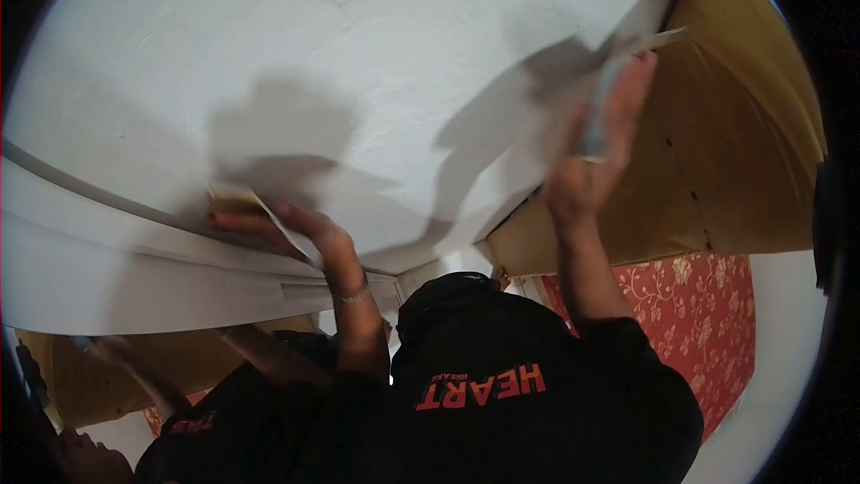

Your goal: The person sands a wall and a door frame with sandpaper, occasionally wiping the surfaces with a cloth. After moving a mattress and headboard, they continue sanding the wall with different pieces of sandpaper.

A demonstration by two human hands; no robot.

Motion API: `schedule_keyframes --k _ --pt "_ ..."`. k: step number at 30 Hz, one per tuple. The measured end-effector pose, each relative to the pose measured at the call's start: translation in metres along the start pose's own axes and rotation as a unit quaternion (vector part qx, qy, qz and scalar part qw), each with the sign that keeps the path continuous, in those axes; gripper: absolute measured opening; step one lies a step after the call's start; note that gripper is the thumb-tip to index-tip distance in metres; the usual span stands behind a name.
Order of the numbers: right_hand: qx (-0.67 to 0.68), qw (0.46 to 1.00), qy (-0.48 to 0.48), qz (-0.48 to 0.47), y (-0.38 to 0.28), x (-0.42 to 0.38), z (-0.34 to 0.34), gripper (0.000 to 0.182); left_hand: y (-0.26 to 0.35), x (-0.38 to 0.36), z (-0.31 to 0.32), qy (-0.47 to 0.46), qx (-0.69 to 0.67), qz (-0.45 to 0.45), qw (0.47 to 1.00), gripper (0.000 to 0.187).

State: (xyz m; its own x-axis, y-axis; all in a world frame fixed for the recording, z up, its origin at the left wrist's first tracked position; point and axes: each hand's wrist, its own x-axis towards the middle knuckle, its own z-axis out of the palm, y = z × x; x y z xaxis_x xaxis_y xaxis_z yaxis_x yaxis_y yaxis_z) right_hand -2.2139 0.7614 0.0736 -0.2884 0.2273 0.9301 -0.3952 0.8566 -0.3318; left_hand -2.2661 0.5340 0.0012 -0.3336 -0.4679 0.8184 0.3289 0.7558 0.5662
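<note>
Black shirt with red lettering (502,394) nearest; left hand (287,224) fingers pinch small tan block (231,202) against white plastered surface (358,54); right hand (587,170) fingers grip grey-handled scraper (598,108), which, slipping, might gouge brown board panel (726,143).

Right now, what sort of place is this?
Probably a room in a home being decorated or repaired. A white plastered surface fills most of the view, a white moulding runs along its edge, and red floral wallpaper shows beside a brown board.
</note>
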Motion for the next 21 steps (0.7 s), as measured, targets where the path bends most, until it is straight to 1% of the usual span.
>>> schedule_keyframes --k 1,2,3,4,5,6,7,8,9,10,11,12,13,14,15,16,17,18,19,20,21 --pt "-0.003 1.0 0.004 0.003 0.007 -0.01 0.011 0.045 -0.005 0.015 0.001 -0.004 0.161 0.093 0.983 0.054" --pt "-0.031 0.999 -0.028 -0.027 0.015 -0.019 0.024 0.046 -0.006 0.029 0.003 -0.003 0.156 0.097 0.983 0.054" --pt "-0.06 0.995 -0.061 -0.06 0.021 -0.018 0.033 0.048 -0.005 0.042 0.006 0.046 0.101 0.108 0.988 0.052" --pt "-0.064 0.994 -0.057 -0.061 0.024 -0.011 0.037 0.048 -0.002 0.054 0.009 0.095 0.046 0.118 0.987 0.05" --pt "-0.04 0.996 -0.031 -0.067 0.026 -0.004 0.038 0.05 0.003 0.063 0.011 0.094 0.043 0.118 0.988 0.05" --pt "-0.017 0.997 -0.007 -0.07 0.028 0.003 0.04 0.053 0.008 0.071 0.012 0.113 -0.037 0.102 0.988 0.048" --pt "-0.021 0.998 -0.009 -0.065 0.026 0.017 0.039 0.053 0.01 0.072 0.012 0.127 -0.116 0.086 0.981 0.046" --pt "-0.06 0.996 -0.004 -0.068 0.021 0.037 0.035 0.054 0.01 0.066 0.012 0.101 -0.112 0.046 0.988 0.045" --pt "-0.099 0.993 0.001 -0.071 0.018 0.048 0.036 0.055 -0.022 0.054 0.017 0.093 -0.113 0.046 0.988 0.045" --pt "-0.104 0.992 0.0 -0.067 0.019 0.048 0.04 0.055 -0.034 0.02 0.016 -0.056 0.211 0.149 0.964 0.046" --pt "-0.087 0.994 0.015 -0.059 0.021 0.048 0.045 0.056 -0.045 -0.015 0.012 -0.195 0.505 0.235 0.807 0.047" --pt "-0.068 0.996 0.032 -0.053 0.02 0.048 0.05 0.057 -0.051 -0.053 0.007 -0.302 0.731 0.288 0.54 0.048" --pt "-0.091 0.995 0.024 -0.04 0.021 0.03 0.057 0.056 -0.075 -0.072 0.013 -0.367 0.857 0.302 0.2 0.05" --pt "-0.112 0.993 0.015 -0.027 0.021 -0.003 0.066 0.056 -0.087 -0.1 0.011 -0.365 0.857 0.304 0.202 0.05" --pt "-0.118 0.992 -0.03 -0.022 0.024 -0.044 0.074 0.053 -0.097 -0.129 0.008 -0.325 0.694 0.198 0.611 0.049" --pt "-0.117 0.99 -0.064 -0.039 0.034 -0.094 0.081 0.053 -0.104 -0.153 0.005 -0.219 0.385 0.051 0.895 0.049" --pt "-0.135 0.981 -0.131 -0.051 0.043 -0.143 0.082 0.052 -0.107 -0.168 0.002 -0.068 -0.006 -0.108 0.992 0.048" --pt "-0.114 0.966 -0.23 -0.036 0.051 -0.189 0.075 0.049 -0.11 -0.174 -0.003 -0.064 -0.013 -0.109 0.992 0.048" --pt "-0.109 0.95 -0.291 -0.029 0.058 -0.222 0.064 0.048 -0.112 -0.179 -0.006 -0.109 0.048 -0.111 0.987 0.047" --pt "-0.104 0.931 -0.35 -0.022 0.063 -0.235 0.056 0.048 -0.112 -0.183 -0.006 -0.153 0.108 -0.111 0.976 0.048" --pt "-0.111 0.932 -0.344 -0.025 0.066 -0.227 0.054 0.048 -0.115 -0.185 -0.004 -0.151 0.099 -0.111 0.977 0.048"
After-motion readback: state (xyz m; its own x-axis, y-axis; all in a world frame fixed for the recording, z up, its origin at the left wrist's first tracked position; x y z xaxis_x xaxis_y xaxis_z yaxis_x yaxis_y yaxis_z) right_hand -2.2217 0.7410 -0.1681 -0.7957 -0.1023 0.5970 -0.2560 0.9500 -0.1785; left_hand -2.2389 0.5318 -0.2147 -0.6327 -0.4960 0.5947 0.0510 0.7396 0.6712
